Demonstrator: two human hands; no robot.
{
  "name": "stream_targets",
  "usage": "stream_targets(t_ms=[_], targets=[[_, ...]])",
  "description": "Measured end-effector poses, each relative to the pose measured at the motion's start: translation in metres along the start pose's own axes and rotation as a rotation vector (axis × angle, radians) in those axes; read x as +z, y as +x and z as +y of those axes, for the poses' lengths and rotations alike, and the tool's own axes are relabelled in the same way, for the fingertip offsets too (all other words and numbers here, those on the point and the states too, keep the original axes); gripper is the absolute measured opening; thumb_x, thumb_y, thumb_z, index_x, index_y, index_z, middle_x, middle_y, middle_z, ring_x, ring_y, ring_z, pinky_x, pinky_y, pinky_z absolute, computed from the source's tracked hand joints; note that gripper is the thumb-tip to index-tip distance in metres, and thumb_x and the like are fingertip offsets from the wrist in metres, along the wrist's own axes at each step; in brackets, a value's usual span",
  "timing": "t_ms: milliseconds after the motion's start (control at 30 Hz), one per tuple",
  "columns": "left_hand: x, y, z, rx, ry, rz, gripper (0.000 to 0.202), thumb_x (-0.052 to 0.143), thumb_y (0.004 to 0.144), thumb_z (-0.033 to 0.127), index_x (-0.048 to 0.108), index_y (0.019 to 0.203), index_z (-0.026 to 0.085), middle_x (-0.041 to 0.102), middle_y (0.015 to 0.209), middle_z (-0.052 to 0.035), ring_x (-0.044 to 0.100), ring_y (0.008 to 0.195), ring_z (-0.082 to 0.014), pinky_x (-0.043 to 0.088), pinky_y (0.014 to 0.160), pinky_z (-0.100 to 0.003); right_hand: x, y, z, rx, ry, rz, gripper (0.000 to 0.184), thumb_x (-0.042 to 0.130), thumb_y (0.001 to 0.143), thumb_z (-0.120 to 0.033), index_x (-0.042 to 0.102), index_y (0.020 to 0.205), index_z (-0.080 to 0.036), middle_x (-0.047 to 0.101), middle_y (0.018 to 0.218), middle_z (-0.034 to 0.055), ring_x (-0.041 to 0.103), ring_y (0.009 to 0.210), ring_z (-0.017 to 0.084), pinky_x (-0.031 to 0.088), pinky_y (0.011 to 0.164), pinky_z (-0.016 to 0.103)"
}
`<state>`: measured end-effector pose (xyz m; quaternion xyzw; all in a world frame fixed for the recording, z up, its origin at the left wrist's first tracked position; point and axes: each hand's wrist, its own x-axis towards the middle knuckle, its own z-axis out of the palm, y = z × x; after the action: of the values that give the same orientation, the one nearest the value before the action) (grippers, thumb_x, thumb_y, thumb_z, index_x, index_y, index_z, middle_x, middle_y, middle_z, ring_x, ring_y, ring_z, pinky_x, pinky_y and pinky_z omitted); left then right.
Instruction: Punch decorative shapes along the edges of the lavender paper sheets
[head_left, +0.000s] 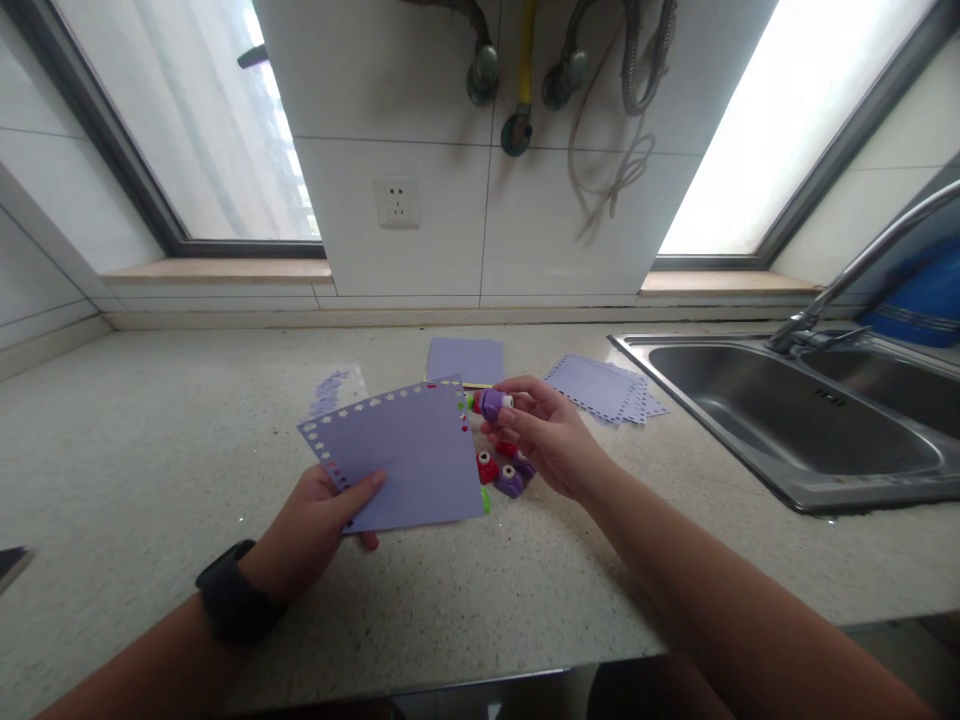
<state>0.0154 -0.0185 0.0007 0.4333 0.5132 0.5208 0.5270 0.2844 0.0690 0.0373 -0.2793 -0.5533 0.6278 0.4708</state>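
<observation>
My left hand (330, 510) grips the lower left part of a purple sheet of paper (409, 465), thumb on top. Small shapes, stars among them, are punched along its left, top and upper right edges. Between the fingers of my right hand (551, 435) is a small purple craft punch (493, 404), held beside the sheet's right edge. Below it on the counter lie several more punches, a red one (487, 466) and a purple one (509, 481) among them. The sheet partly hides green ones.
A stack of plain purple paper (465, 360) lies behind the sheet. Punched purple sheets (592, 385) are fanned out near the steel sink (712, 410). Purple paper cut-outs (334, 390) rest on the left. The counter (150, 430) meets a tiled wall with a socket (397, 203).
</observation>
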Motion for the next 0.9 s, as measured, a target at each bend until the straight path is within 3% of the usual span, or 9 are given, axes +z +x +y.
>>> stream_targets(t_ms=[100,233,333,500,633,733,900], targets=[[-0.001,-0.002,0.001,0.012,0.094,-0.004,0.019,0.085,0.079,0.034,0.078,0.076,0.017,0.073,0.065,-0.0027,0.06,0.041,-0.015,0.056,0.038,-0.027,0.001,-0.002,-0.003,-0.027,0.032,-0.003,0.035,0.084,0.08,-0.047,0.064,0.103,-0.028,0.073,0.096,0.002,0.075,0.083,0.019,0.062,0.085,0.041],[0.001,-0.004,0.005,0.04,0.222,0.036,0.019,0.084,0.079,0.033,0.077,0.068,0.019,0.07,0.054,-0.002,0.063,0.04,-0.0177,0.055,0.041,-0.027,-0.003,-0.004,-0.005,-0.145,-0.063,0.04,0.039,0.086,0.078,-0.042,0.061,0.105,-0.029,0.069,0.101,0.0011,0.072,0.08,0.018,0.062,0.08,0.038],[0.006,-0.007,0.011,0.066,0.276,0.066,0.019,0.085,0.075,0.031,0.076,0.061,0.023,0.07,0.051,-0.0025,0.065,0.043,-0.0218,0.057,0.044,-0.03,-0.004,-0.01,-0.008,-0.317,-0.173,0.014,0.043,0.087,0.078,-0.031,0.061,0.111,-0.03,0.067,0.098,0.0013,0.068,0.086,0.019,0.061,0.079,0.037],[0.011,-0.012,0.016,0.135,0.383,0.138,0.018,0.082,0.074,0.034,0.076,0.058,0.027,0.074,0.056,-0.0026,0.069,0.048,-0.0248,0.061,0.051,-0.034,-0.002,-0.02,-0.016,-0.635,-0.323,-0.054,0.042,0.083,0.081,-0.013,0.066,0.116,-0.032,0.064,0.11,0.0037,0.065,0.101,0.021,0.058,0.092,0.04],[0.005,-0.013,0.015,0.179,0.504,0.063,0.029,0.075,0.082,0.034,0.072,0.054,0.027,0.075,0.062,0.0002,0.072,0.054,-0.023,0.061,0.054,-0.032,-0.006,-0.02,-0.018,-0.788,-0.395,-0.127,0.052,0.083,0.077,-0.009,0.066,0.122,-0.029,0.064,0.108,0.0052,0.064,0.099,0.023,0.058,0.086,0.041],[-0.001,-0.013,0.011,0.226,0.553,0.034,0.03,0.07,0.088,0.032,0.072,0.059,0.027,0.075,0.063,0.0023,0.072,0.055,-0.0205,0.061,0.056,-0.029,-0.009,-0.02,-0.019,-0.841,-0.417,-0.158,0.058,0.083,0.073,-0.005,0.067,0.124,-0.027,0.066,0.108,0.0059,0.064,0.098,0.024,0.057,0.085,0.042],[-0.002,-0.012,0.009,0.254,0.515,0.029,0.013,0.069,0.089,0.028,0.079,0.082,0.029,0.074,0.063,0.0047,0.072,0.056,-0.0193,0.062,0.056,-0.028,-0.008,-0.021,-0.02,-0.858,-0.436,-0.153,0.058,0.085,0.071,-0.006,0.069,0.123,-0.027,0.069,0.106,0.0061,0.064,0.097,0.025,0.057,0.087,0.045]])
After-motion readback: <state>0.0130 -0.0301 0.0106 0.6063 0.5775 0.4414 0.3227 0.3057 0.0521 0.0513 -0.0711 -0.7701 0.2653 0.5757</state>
